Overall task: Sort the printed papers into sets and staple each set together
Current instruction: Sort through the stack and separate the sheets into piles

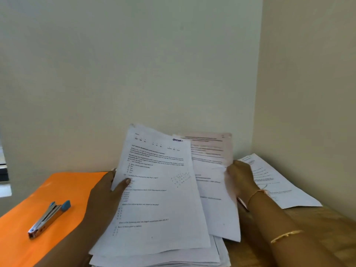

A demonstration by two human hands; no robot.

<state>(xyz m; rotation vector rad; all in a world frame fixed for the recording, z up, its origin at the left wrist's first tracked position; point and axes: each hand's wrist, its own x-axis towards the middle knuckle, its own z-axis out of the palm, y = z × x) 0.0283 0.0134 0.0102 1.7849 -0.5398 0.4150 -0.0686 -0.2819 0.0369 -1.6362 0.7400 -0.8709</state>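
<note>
Seemingly early sorting: left hand (107,191) pinches the top sheet (158,189), right hand (240,178) grips a second sheet (210,170); stapler (49,218) lies untouched near the counter's left edge.

Left hand (107,191): bare; thumbnail short, pale, rounded at the tip. Left forearm bare down to the bottom edge of the view.

Right hand (240,178): bare, seen from the back. A thin gold wrist bangle (257,192) circles the right wrist, with a small pinkish piece at its outer side, too blurred to identify. A thin gold forearm bangle (287,234) sits higher up the right arm, its surface lightly textured. The rest of the right forearm is bare.
</note>
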